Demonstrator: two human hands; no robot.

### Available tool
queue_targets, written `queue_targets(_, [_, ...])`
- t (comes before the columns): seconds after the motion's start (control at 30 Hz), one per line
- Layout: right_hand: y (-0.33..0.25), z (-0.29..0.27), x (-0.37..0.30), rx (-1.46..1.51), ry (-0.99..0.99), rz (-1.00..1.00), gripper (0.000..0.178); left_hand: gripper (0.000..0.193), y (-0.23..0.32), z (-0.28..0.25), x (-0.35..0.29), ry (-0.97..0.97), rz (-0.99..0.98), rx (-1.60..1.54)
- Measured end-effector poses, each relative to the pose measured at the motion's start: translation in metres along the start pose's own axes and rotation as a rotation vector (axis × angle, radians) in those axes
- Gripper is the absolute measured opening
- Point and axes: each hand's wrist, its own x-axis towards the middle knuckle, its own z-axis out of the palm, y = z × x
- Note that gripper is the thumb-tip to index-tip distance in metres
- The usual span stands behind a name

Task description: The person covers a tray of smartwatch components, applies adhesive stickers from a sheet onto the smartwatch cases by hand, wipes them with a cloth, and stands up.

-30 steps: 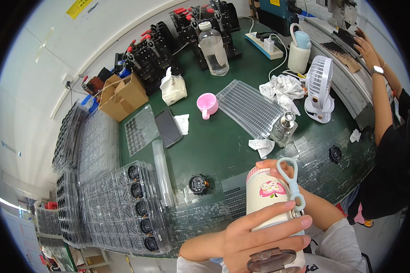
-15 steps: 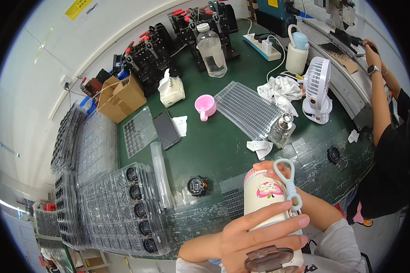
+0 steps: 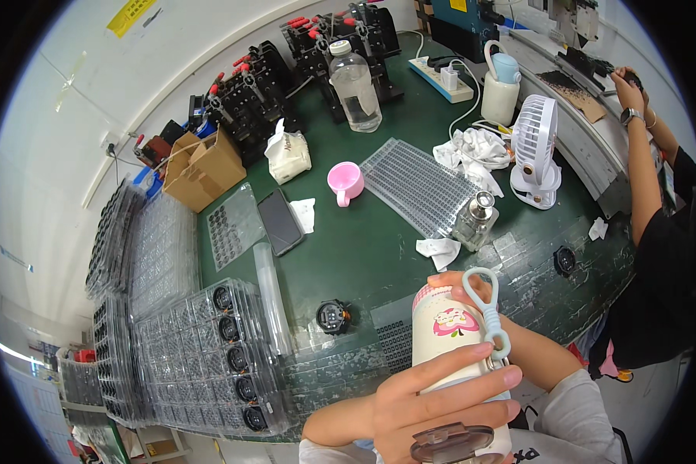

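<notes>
A cream water bottle [image 3: 450,340] with a pink cartoon print tilts toward me at the table's near edge. My left hand [image 3: 433,398] wraps round its upper part, next to the flipped-up brown translucent lid [image 3: 450,442]. Behind the bottle's far end, the fingers of my right hand [image 3: 458,284] curl round the base, partly hidden. A pale blue carry loop [image 3: 486,305] hangs at the bottle's right side. Left of the bottle lies a small round black part [image 3: 333,317].
Stacked clear trays [image 3: 201,356] with black parts fill the left. A pink cup [image 3: 346,182], a phone [image 3: 281,222], a glass dispenser bottle [image 3: 475,220] and a white fan [image 3: 535,155] stand or lie beyond. At right, a co-worker's arms [image 3: 638,147] reach toward a machine.
The view has shifted very slightly. Both hands keep the same hold on the water bottle, and its lid has moved only a little.
</notes>
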Motion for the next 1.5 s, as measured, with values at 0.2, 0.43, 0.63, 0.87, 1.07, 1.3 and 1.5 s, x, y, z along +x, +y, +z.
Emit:
queue_targets(0.2, [-0.004, 0.0, 0.001, -0.019, 0.0, -0.047, 0.056, 0.05, 0.006, 0.0, 0.0, -0.036, -0.072, 0.011])
queue_targets(0.43, [-0.01, 0.0, 0.009, -0.06, 0.047, -0.165, 0.055, 0.048, 0.003, 0.005, 0.0, 0.047, -0.029, 0.04])
queue_targets(0.63, [-0.006, -0.001, 0.002, -0.041, -0.001, -0.067, 0.055, 0.046, 0.003, 0.006, 0.001, 0.044, -0.022, 0.031])
queue_targets(0.87, [-0.009, 0.005, 0.004, -0.064, 0.024, -0.09, 0.055, 0.045, 0.006, 0.005, 0.002, 0.035, -0.058, 0.017])
queue_targets(1.07, [-0.003, 0.007, -0.003, 0.078, 0.024, 0.066, 0.053, 0.044, 0.004, 0.011, -0.002, 0.107, -0.012, 0.048])
queue_targets(1.3, [0.001, 0.007, -0.003, 0.075, 0.034, 0.053, 0.051, 0.044, 0.002, 0.005, 0.001, 0.026, -0.007, 0.024])
queue_targets(1.5, [-0.02, 0.003, 0.019, -0.129, 0.098, -0.318, 0.054, 0.044, 0.003, 0.005, 0.0, 0.018, -0.01, 0.05])
